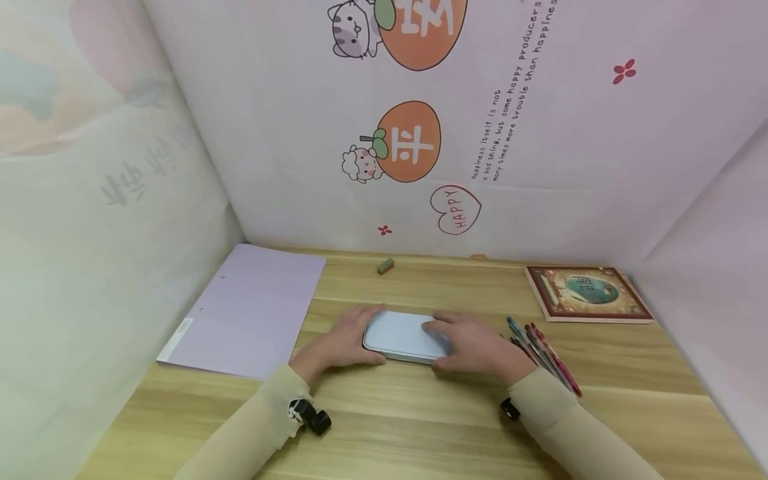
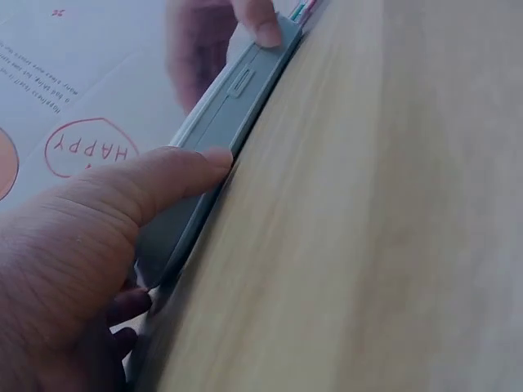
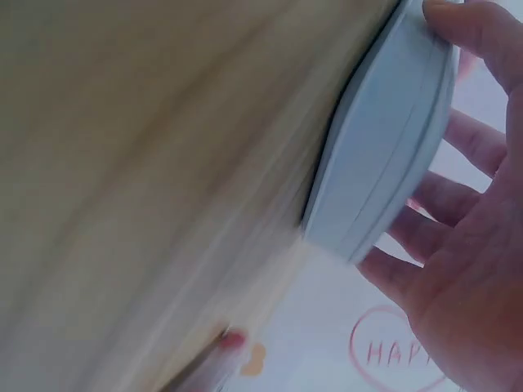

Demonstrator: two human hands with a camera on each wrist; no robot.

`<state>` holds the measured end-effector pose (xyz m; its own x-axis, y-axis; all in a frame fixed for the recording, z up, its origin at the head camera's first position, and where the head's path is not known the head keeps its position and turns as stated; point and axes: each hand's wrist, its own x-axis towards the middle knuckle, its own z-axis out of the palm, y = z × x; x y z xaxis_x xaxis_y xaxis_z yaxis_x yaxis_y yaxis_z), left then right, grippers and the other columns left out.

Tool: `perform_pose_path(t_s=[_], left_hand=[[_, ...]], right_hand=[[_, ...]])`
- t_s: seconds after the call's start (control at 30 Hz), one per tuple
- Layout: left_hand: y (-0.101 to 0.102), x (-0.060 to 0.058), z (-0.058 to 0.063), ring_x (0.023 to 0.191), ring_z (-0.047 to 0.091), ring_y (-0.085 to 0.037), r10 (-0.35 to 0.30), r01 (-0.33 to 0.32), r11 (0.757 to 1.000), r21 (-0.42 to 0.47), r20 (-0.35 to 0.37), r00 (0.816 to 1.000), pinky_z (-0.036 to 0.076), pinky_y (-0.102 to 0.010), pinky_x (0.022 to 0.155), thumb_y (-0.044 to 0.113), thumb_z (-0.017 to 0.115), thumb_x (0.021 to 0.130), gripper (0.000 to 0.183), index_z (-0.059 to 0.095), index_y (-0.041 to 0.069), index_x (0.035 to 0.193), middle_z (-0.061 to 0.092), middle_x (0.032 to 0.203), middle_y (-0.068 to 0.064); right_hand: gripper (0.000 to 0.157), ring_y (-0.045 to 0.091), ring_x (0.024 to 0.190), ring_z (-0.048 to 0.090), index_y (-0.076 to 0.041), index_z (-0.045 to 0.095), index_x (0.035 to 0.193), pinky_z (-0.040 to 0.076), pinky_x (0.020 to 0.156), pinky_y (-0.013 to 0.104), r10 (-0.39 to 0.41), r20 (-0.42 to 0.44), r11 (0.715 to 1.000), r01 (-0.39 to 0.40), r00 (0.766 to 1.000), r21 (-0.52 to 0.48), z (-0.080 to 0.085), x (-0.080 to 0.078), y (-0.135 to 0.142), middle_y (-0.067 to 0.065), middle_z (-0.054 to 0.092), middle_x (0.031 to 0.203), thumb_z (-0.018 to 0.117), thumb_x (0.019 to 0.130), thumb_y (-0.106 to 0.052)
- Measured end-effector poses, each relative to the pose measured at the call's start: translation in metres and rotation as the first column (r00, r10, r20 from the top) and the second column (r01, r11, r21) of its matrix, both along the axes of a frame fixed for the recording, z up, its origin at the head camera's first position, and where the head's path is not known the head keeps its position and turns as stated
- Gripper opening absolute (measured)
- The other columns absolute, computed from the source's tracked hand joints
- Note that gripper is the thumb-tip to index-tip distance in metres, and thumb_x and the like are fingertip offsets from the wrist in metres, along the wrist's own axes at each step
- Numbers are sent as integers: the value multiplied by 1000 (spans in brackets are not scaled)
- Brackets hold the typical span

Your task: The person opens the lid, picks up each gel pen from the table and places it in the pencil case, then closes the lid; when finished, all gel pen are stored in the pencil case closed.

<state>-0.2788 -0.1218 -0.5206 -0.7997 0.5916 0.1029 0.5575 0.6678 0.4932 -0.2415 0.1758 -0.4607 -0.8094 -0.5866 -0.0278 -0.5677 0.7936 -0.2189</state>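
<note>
A pale blue-grey pencil case with rounded corners lies flat and closed on the wooden table. At its left end, my left hand grips it, the thumb against the front side and the fingers round the end. My right hand holds the opposite end, with its thumb at the front edge and a finger over the lid. A small raised catch shows on the case's front side in the left wrist view. In the right wrist view the case's smooth side is visible, the fingers spread along its far edge.
Several pens lie just right of my right hand. Behind them is a framed-looking book. A lilac sheet or folder covers the table's left side, and a small eraser-like block sits near the back wall.
</note>
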Motion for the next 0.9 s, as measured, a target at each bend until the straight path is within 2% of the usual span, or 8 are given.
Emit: perform_pose_path(t_s=[0.07, 0.17, 0.23, 0.43, 0.7, 0.83, 0.9], left_hand=[[5, 0, -2, 139, 30, -29, 8, -9, 1000, -21, -18, 1000, 26, -56, 110, 76, 68, 71, 108, 23, 28, 156, 33, 153, -6], [13, 0, -2, 141, 27, -31, 1, -2, 1000, -16, -31, 1000, 24, -59, 109, 80, 65, 70, 107, 26, 27, 155, 28, 157, -6], [17, 0, 0, 142, 25, -31, -5, 4, 1000, -11, -32, 999, 23, -59, 110, 79, 65, 71, 106, 27, 27, 155, 26, 158, -6], [20, 2, 6, 137, 33, -29, 3, -3, 1000, -3, -42, 999, 25, -55, 108, 70, 72, 72, 100, 31, 27, 153, 36, 151, -6], [19, 2, 6, 136, 34, -28, 7, -9, 999, -35, -56, 998, 26, -54, 109, 68, 72, 75, 90, 40, 26, 148, 37, 150, -4], [20, 1, 6, 136, 33, -27, 0, -4, 998, -60, -59, 998, 27, -53, 109, 68, 70, 76, 86, 43, 28, 146, 36, 151, -3], [19, 0, 6, 137, 33, -28, -6, 2, 998, -70, -55, 998, 27, -54, 109, 68, 70, 76, 86, 42, 29, 147, 35, 151, -4]], right_hand=[[72, 32, 131, 45, -23, 52, 143, 43, 101, 47, 6, 7, 1000, -6, 1000, -2, -2, -2, -6, 11, 41, 150, 77, 80, -47], [73, 30, 131, 45, -24, 50, 145, 45, 99, 44, 15, 20, 1000, -16, 1000, 10, -4, -4, -14, 10, 39, 152, 77, 81, -47], [73, 29, 130, 45, -26, 49, 145, 46, 98, 43, 15, 28, 1000, -15, 1000, 18, -4, -6, -19, 10, 38, 152, 77, 81, -48], [69, 34, 129, 46, -23, 54, 142, 46, 98, 44, 50, 27, 998, -51, 998, 33, 1, -10, -27, 13, 41, 150, 77, 81, -46], [69, 37, 130, 44, -20, 56, 141, 46, 97, 45, 69, 29, 997, -71, 997, 44, 4, -12, -29, 14, 43, 149, 77, 81, -48], [68, 38, 128, 46, -18, 58, 140, 47, 96, 45, 98, 15, 994, -99, 995, 35, 5, -14, -28, 17, 45, 147, 76, 82, -48], [65, 38, 126, 48, -17, 60, 138, 49, 95, 44, 111, 19, 994, -111, 994, -8, 5, -15, -26, 18, 47, 145, 77, 82, -45]])
